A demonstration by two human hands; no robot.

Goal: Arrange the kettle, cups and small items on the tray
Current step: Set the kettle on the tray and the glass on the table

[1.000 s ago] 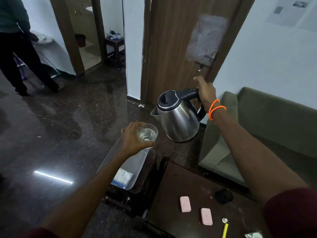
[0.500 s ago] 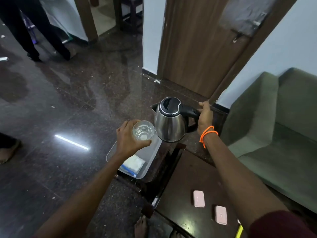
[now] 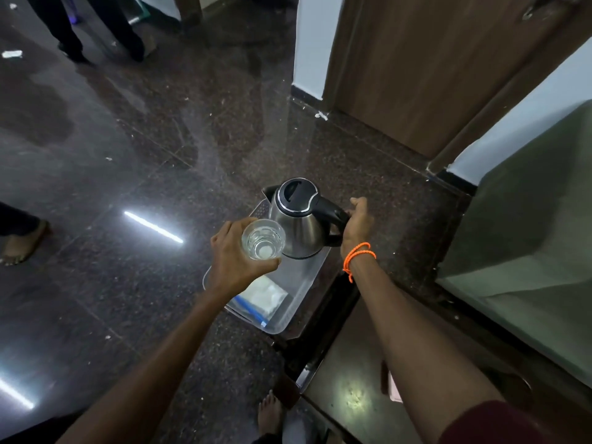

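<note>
A steel kettle [image 3: 299,227] with a black lid stands upright on the far end of a clear plastic tray [image 3: 296,304]. My right hand [image 3: 357,224] grips its black handle from the right. My left hand [image 3: 235,262] holds a clear glass [image 3: 263,240] above the tray, just left of the kettle and close against its side. A white packet with a blue edge [image 3: 264,298] lies in the near half of the tray, partly hidden by my left hand.
The tray sits on a small dark table [image 3: 323,318] beside a larger dark table [image 3: 358,373] at the lower right. A green sofa [image 3: 525,248] fills the right side. Other people's legs [image 3: 96,27] and a foot [image 3: 22,243] are on the polished floor.
My right hand has lowered the kettle from mid-air down onto the tray's far end. My left hand with the glass has stayed beside it. The view has tilted further down.
</note>
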